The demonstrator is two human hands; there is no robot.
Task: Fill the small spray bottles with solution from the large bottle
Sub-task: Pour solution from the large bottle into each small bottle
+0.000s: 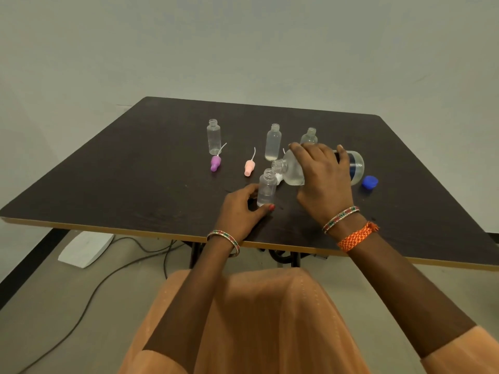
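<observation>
Dark surface [135, 168] carried everything. Right hand [322, 182] gripped large bottle [293, 168], tipped sideways, mouth just above small bottle [267, 187], which stood upright at centre, left hand [240, 209] fingers curled round its base. Blue cap [370, 182] lay right of the large bottle.

Soft, even, rather dim indoor light leaves only faint shadows on the dark table [135, 168], with no harsh glare, while the wide-angle lens bows the table's edges and the whole picture looks slightly soft and grainy.
</observation>
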